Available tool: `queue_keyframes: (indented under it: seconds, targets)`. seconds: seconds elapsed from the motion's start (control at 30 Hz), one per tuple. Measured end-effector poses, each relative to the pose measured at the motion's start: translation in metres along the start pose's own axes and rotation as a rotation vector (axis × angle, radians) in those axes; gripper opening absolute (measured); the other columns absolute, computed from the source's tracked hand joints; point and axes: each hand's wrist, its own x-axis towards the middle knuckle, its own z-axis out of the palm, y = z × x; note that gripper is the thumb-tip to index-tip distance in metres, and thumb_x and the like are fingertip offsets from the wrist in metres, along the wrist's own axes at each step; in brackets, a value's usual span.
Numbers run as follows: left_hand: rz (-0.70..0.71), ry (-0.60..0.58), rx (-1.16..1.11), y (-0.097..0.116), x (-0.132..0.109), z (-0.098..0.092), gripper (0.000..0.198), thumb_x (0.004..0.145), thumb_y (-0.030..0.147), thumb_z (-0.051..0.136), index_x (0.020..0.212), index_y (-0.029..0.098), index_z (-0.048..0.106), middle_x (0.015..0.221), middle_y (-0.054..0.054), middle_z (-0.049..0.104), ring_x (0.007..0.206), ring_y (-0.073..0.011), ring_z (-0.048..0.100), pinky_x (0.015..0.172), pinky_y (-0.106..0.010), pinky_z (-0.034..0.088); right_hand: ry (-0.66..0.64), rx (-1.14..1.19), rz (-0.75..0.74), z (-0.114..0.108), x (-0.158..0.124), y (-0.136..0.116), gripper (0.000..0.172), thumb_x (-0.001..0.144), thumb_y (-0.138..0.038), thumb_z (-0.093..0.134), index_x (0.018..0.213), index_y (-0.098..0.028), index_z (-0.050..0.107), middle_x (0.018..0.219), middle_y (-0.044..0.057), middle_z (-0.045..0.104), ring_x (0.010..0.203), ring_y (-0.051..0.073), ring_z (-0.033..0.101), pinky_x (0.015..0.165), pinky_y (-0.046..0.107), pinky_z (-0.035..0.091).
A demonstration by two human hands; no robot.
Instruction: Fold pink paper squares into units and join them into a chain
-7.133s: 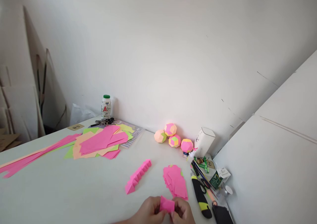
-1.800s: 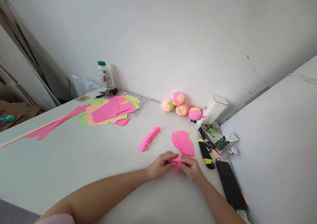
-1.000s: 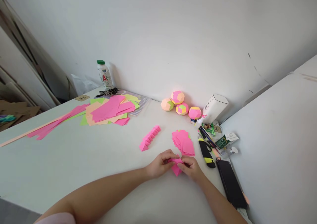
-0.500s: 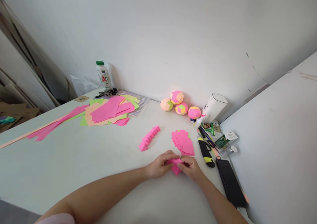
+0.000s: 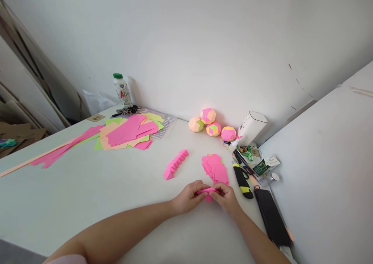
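Note:
A small folded piece of pink paper (image 5: pixel 208 191) is pinched between my two hands, just above the white table. My left hand (image 5: pixel 189 196) grips its left end with thumb and fingers. On its right end, my right hand (image 5: pixel 226 197) is closed the same way. Fingers cover parts of the folds. Right behind the hands lies a loose stack of pink paper pieces (image 5: pixel 216 168), with a bit of green at its edge. To the left, several folded pink paper units (image 5: pixel 176 164) sit nested in a slanting row.
Several coloured paper balls (image 5: pixel 208 116) rest against the wall. A box cutter (image 5: pixel 243 181), a black phone-like case (image 5: pixel 272 217) and a white box (image 5: pixel 252 128) line the right side. Further left are a pile of coloured paper (image 5: pixel 128 132), long paper strips (image 5: pixel 64 147) and a white bottle (image 5: pixel 122 91).
The pink paper between my hands now looks flatter and narrower, with less of its pointed lower part showing. Both hands keep hold of it in nearly the same place.

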Motion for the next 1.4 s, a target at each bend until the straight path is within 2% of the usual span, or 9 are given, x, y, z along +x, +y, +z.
queue_keyframes:
  seconds: [0.1,0.23,0.5,1.03,1.27,1.4]
  targets:
    - [-0.006,0.01,0.031,0.003,-0.001,0.0,0.026,0.087,0.025,0.043,0.098,0.021,0.066,0.074,0.001,0.048,0.065,-0.0115,0.044,0.062,-0.023,0.038,0.045,0.053,0.036,0.001,0.0,0.004,0.023,0.07,-0.037,0.07,0.072,-0.018,0.057,0.06,-0.003,0.053,0.055,0.012,0.049,0.052,0.023,0.042]
    - [-0.004,0.021,0.054,0.004,0.0,0.001,0.025,0.087,0.024,0.044,0.096,0.021,0.067,0.071,0.001,0.046,0.063,-0.011,0.043,0.06,-0.023,0.037,0.033,0.056,0.03,-0.001,0.001,0.004,0.025,0.071,-0.036,0.07,0.085,-0.017,0.063,0.07,0.002,0.062,0.064,0.016,0.057,0.06,0.027,0.048]
    - [-0.008,0.016,0.071,0.004,0.0,0.001,0.025,0.086,0.021,0.043,0.089,0.019,0.067,0.069,0.002,0.044,0.061,-0.0104,0.041,0.058,-0.022,0.036,0.023,0.009,-0.022,-0.003,0.002,0.0,0.016,0.073,-0.032,0.068,0.079,-0.017,0.07,0.066,0.001,0.063,0.062,0.015,0.056,0.059,0.026,0.047]
    - [-0.012,0.028,0.098,0.003,0.0,0.002,0.026,0.087,0.028,0.044,0.086,0.018,0.068,0.066,0.002,0.044,0.06,-0.0104,0.041,0.058,-0.022,0.037,0.012,-0.05,-0.023,-0.001,0.002,-0.009,0.02,0.073,-0.036,0.067,0.068,-0.017,0.069,0.058,0.0,0.06,0.055,0.014,0.052,0.053,0.024,0.043]
    - [-0.021,0.032,0.095,0.007,-0.001,0.001,0.024,0.085,0.024,0.045,0.081,0.017,0.068,0.065,0.002,0.044,0.058,-0.0102,0.04,0.057,-0.022,0.037,0.019,-0.062,-0.023,-0.001,0.002,-0.011,0.021,0.072,-0.037,0.068,0.065,-0.017,0.069,0.056,0.0,0.059,0.053,0.014,0.051,0.052,0.025,0.042]
    - [-0.055,0.035,0.053,0.008,-0.001,0.001,0.021,0.081,0.021,0.048,0.09,0.018,0.067,0.071,0.0,0.051,0.06,-0.0105,0.043,0.056,-0.022,0.038,0.013,-0.036,-0.015,-0.001,0.001,-0.013,0.02,0.074,-0.035,0.066,0.066,-0.018,0.07,0.057,0.0,0.059,0.056,0.015,0.052,0.055,0.026,0.043]
